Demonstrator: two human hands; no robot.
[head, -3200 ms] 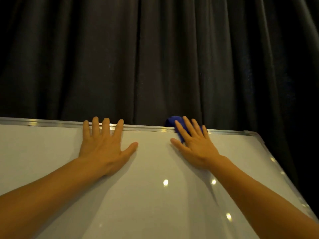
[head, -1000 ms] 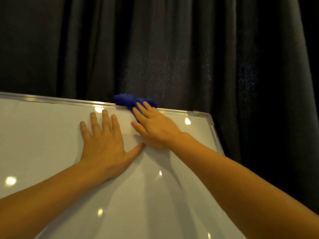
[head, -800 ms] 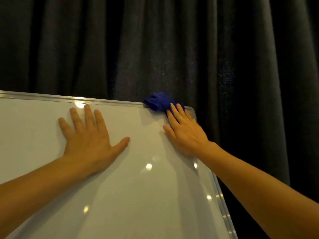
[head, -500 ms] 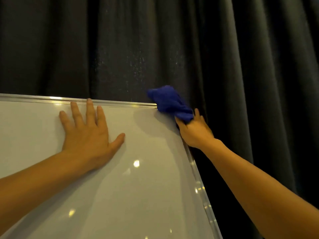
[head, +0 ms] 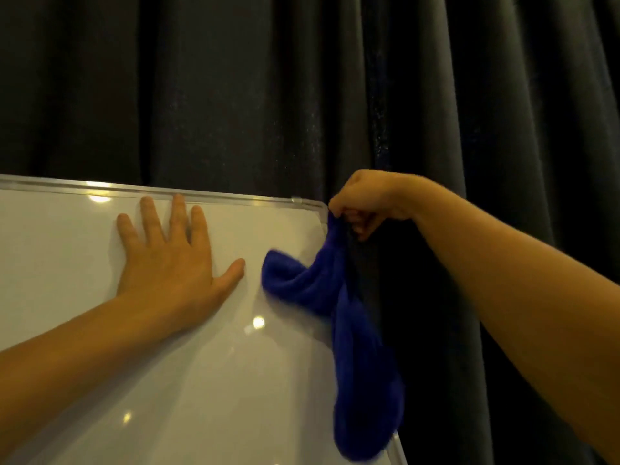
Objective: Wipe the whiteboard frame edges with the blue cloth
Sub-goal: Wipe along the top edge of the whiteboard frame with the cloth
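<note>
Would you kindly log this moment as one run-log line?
left hand: flat on whiteboard | right hand: pinching blue cloth at top-right frame corner | cloth: hanging

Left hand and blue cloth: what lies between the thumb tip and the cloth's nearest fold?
Head view: only bare whiteboard surface. The left hand lies flat on it; the blue cloth hangs from the right hand at the corner.

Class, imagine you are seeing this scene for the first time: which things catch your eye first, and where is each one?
The blue cloth stands out first, hanging from the right hand at the top right corner of the whiteboard and draping down its right edge. Next is the left hand, spread flat on the white surface just below the silver top frame. Behind everything hangs a dark pleated curtain.
</note>
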